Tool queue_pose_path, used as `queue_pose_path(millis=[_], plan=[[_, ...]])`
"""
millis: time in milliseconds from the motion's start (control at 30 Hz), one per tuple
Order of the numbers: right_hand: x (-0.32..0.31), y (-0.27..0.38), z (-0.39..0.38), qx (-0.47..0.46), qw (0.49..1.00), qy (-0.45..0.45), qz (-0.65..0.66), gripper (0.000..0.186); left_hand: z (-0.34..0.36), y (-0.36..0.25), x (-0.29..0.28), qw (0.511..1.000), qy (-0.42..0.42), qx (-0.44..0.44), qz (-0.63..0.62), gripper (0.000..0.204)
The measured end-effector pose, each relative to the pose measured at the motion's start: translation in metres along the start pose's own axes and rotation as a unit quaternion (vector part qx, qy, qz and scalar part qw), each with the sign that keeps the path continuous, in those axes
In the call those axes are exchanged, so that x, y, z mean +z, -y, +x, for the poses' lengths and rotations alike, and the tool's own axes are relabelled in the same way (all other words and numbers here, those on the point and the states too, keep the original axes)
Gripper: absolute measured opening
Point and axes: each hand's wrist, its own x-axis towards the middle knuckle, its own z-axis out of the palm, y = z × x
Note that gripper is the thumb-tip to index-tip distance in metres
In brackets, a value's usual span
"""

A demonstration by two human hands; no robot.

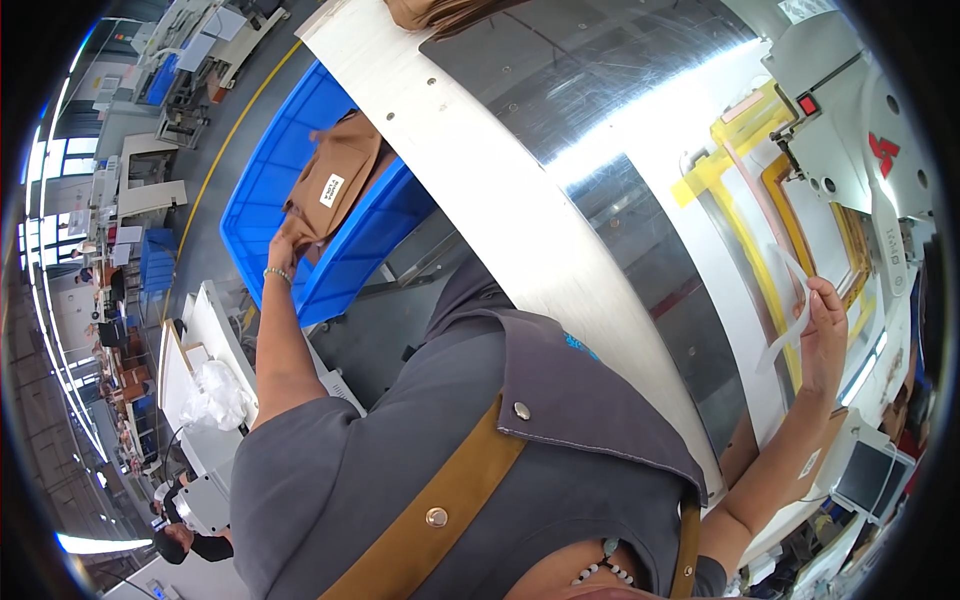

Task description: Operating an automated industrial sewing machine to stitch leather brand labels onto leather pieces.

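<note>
My left hand (288,248) reaches down into a blue plastic bin (385,225) and is closed on the near edge of a brown fabric piece (345,165). A white printed label (331,190) lies on that fabric. Over at the right, my right hand (825,325) pinches a narrow whitish strip (793,330) that curves loosely above and below the fingers. The hand is beside a sewing machine bed with a yellow-edged frame (790,215). The strip's lower end hangs over the white work surface.
A long pale table edge (480,215) with a shiny metal top (600,110) runs between my arms. More brown fabric (440,12) lies at its far end. The white machine head (850,120) overhangs the right side. A grey-screened panel (868,478) stands at the lower right.
</note>
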Motion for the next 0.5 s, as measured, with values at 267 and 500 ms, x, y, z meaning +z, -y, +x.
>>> queue_pose_path(millis=[267,500], plan=[[0.001,0.002,-0.003,-0.002,1.0,0.004,0.009,0.022,-0.027,-0.081,0.071,0.968,0.17,0.171,-0.072,0.052],[0.007,-0.001,-0.004,-0.001,1.0,-0.006,0.005,0.022,-0.009,-0.021,-0.009,0.995,0.093,0.003,-0.028,0.06]])
